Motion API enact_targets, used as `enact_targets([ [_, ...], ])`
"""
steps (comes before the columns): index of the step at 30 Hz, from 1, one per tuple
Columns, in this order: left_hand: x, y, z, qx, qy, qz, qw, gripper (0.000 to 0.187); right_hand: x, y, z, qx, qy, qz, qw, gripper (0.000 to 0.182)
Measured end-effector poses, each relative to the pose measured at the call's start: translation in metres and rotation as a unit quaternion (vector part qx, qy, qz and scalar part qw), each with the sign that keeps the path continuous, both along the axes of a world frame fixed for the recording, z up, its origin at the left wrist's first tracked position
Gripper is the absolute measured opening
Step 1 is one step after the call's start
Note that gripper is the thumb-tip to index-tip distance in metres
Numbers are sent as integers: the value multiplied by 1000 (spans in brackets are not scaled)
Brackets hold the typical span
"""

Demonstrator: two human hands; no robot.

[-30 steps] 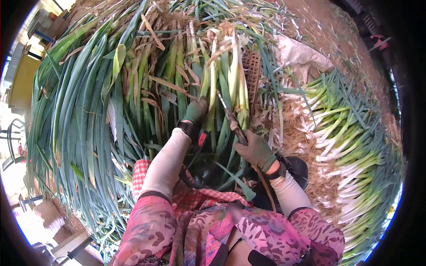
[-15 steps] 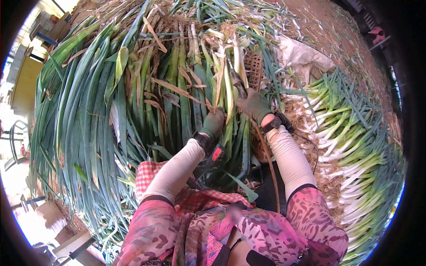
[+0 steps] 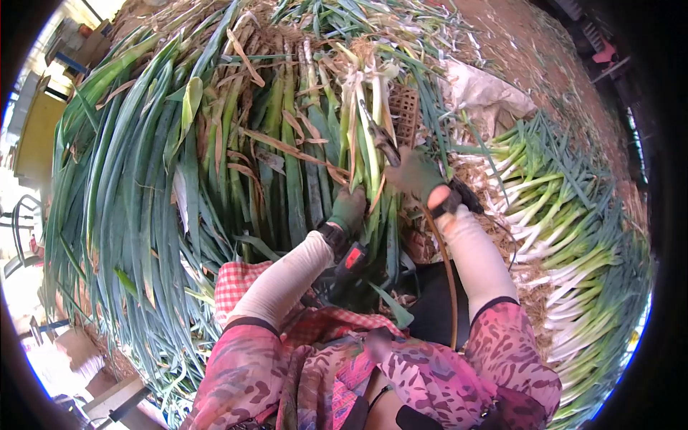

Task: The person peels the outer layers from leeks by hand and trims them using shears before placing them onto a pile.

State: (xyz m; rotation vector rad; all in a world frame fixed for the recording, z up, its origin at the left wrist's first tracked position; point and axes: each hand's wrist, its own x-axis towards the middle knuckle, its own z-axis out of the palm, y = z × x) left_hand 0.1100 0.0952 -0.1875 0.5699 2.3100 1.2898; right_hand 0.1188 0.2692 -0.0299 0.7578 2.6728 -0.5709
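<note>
My left hand (image 3: 349, 206), in a green glove, is closed around the leafy part of some leeks (image 3: 375, 107). Their pale stems and roots point away from me, with dry brown leaves hanging among them. Just to the right, my gloved right hand (image 3: 416, 174) grips a dark air blow gun (image 3: 385, 145). Its thin nozzle reaches up beside the white stems. From the gun a brown hose (image 3: 449, 276) runs down toward my lap. My right fingers are partly hidden and slightly blurred.
A large heap of untrimmed leeks (image 3: 129, 186) fills the left and middle. Rows of cleaned white-stemmed leeks (image 3: 566, 287) lie at right. Behind my right hand are a brown plastic crate (image 3: 405, 107) and a white sack (image 3: 480, 89). A yellow box (image 3: 37, 143) stands far left.
My right hand has shifted slightly right and down, and the blow gun's nozzle now tilts more to the left across the stems. My left hand keeps its hold with little movement.
</note>
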Motion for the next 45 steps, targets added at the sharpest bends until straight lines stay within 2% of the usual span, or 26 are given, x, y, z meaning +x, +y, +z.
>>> enact_targets([
  [2,4,2,-5,44,-21,47,998,23,-24,3,-1,14,14,-19,1000,50],
  [5,5,5,18,71,-110,110,985,23,-45,9,2,10,2,-12,1000,54],
  [7,5,1,-11,45,-30,54,997,24,-48,10,5,11,-20,15,1000,57],
  [9,6,-2,4,47,-57,39,996,24,-46,5,10,30,-28,21,999,56],
  [10,8,-1,12,61,-124,53,989,24,-44,4,11,40,-32,23,998,55],
  [12,9,-1,19,87,-175,63,979,24,-43,4,9,58,-16,21,998,56],
  [16,16,2,1,142,-162,59,975,23,-49,8,8,61,-11,27,998,55],
  [18,15,5,4,84,-48,-49,994,23,-50,1,6,58,-8,78,995,49],
  [19,14,7,5,7,75,-162,984,23,-48,-2,5,57,-7,104,993,47],
  [20,14,9,9,-71,194,-269,941,22,-46,-4,4,58,-23,103,993,47],
  [21,15,9,28,15,17,-245,969,25,-42,-5,2,58,-39,102,992,48],
  [22,16,9,47,100,-153,-191,964,29,-39,-2,0,59,-54,102,992,48],
  [23,7,8,88,71,-205,-187,958,32,-35,9,-22,87,-7,79,993,50],
  [24,-2,9,109,42,-257,-183,948,35,-32,6,-16,85,-5,74,994,50],
  [25,-11,13,74,47,-240,-113,963,43,-26,4,-8,84,-3,69,994,50],
  [26,-24,15,46,59,-63,-9,996,37,-20,1,-3,82,-1,63,995,49],
  [27,-41,6,87,8,-26,78,997,47,-16,1,-2,39,-22,71,996,49],
  [28,-61,-5,76,-66,122,126,982,48,-10,-8,8,8,-60,67,996,49],
  [29,-76,-12,61,-136,266,172,939,50,-2,-17,10,-1,-60,70,996,49],
  [32,-89,-25,43,-197,174,128,956,55,27,-31,-8,-7,-34,68,997,49],
  [35,-92,-26,43,-217,163,151,951,55,33,-32,-18,-18,-25,56,998,51],
  [38,-98,-25,29,-251,54,123,959,48,37,-32,-9,-27,-23,56,998,51],
  [41,-77,-22,87,-220,46,50,973,37,43,-26,-3,-62,2,48,997,50],
  [43,-57,-6,101,-208,65,5,976,36,45,-24,0,-120,16,18,992,50],
  [45,-46,-8,114,-202,69,-60,975,37,43,-21,-6,-125,27,17,992,50],
])
